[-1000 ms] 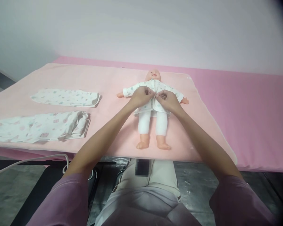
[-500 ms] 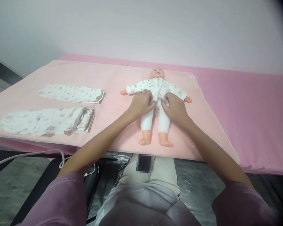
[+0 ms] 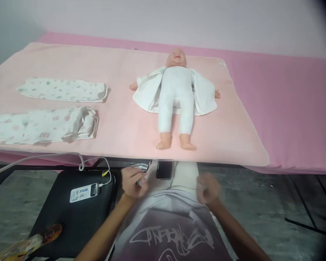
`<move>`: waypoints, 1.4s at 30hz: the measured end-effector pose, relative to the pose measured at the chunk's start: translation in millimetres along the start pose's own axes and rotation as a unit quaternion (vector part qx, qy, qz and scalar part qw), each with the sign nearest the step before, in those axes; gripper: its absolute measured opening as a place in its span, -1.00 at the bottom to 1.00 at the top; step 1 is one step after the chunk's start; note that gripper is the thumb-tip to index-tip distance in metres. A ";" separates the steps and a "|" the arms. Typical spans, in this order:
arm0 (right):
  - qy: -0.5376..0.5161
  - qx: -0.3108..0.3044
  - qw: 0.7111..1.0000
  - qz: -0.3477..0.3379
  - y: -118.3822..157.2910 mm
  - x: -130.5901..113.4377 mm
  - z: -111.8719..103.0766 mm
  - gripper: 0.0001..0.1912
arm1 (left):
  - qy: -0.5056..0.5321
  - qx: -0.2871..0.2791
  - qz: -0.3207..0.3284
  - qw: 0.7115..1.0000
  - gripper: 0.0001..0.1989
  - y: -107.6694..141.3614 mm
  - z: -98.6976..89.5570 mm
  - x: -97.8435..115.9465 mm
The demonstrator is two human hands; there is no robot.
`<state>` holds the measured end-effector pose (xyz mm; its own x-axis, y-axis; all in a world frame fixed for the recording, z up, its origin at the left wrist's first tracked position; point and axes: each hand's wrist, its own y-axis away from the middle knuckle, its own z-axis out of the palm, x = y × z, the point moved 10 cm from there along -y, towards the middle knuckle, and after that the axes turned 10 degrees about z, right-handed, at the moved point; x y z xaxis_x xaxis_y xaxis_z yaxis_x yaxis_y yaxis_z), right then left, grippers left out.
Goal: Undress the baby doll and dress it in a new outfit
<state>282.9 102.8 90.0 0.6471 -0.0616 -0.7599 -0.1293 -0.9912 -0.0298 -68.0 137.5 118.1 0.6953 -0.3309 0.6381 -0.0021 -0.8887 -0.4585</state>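
A baby doll (image 3: pixel 176 85) lies on its back on the pink mat, feet toward me. Its small white jacket (image 3: pixel 146 95) is spread open to both sides, with the arms still in the sleeves, and the white cloth body shows. Below the mat's front edge, over my lap, my left hand (image 3: pixel 133 182) is closed with curled fingers and touches none of the clothes. My right hand (image 3: pixel 208 188), blurred by motion, is also curled at the same height, apart from the doll. I see nothing held in either hand.
Two folded printed baby garments, one greenish (image 3: pixel 62 90) and one pinkish (image 3: pixel 43 125), lie left on the light pink mat (image 3: pixel 119 127). On a black chair (image 3: pixel 67 217) sits a white device (image 3: pixel 84 193) with a cable. A dark object (image 3: pixel 164 169) rests on my lap.
Both hands have let go of the jacket and drawn back from the doll to my lap. The jacket front, closed over the chest before, is now open on both sides. My view has tilted down.
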 end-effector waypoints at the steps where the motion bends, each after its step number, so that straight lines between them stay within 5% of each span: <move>1: -0.069 -0.034 0.995 0.057 7.9 12.8 31.5 -0.74 | 0.033 -0.038 -0.058 0.997 -0.84 23.2 24.6 -11.8; 5: -0.266 -0.107 0.929 0.234 -3.6 46.7 125.7 -0.61 | 0.154 -0.076 -0.203 0.964 -0.67 58.7 96.0 -51.8; 10: -0.368 -0.191 0.873 0.258 -20.1 45.0 171.2 -0.48 | 0.170 -0.100 -0.208 0.958 -0.71 50.3 130.0 -72.1; 19: -0.407 -0.229 0.851 0.240 -20.3 55.2 176.1 -0.38 | 0.247 -0.072 -0.241 0.936 -0.67 58.7 142.7 -85.9; 29: -0.416 -0.263 0.839 0.231 -15.6 50.6 179.6 -0.32 | 0.365 -0.008 -0.317 0.875 -0.60 67.0 142.2 -84.3; 36: -0.409 -0.254 0.853 0.199 -10.1 39.0 174.7 -0.32 | 0.404 -0.008 -0.360 0.841 -0.48 81.3 149.8 -79.3; 42: -0.384 -0.235 0.873 0.187 -6.2 41.4 169.8 -0.37 | 0.416 0.007 -0.324 0.849 -0.56 72.9 150.1 -64.5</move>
<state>182.9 126.4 -51.5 -0.0920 -0.4733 -0.8761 0.2160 -0.8683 0.4465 -5.1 141.7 -49.4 -0.2022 0.1121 0.9729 0.1997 -0.9678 0.1531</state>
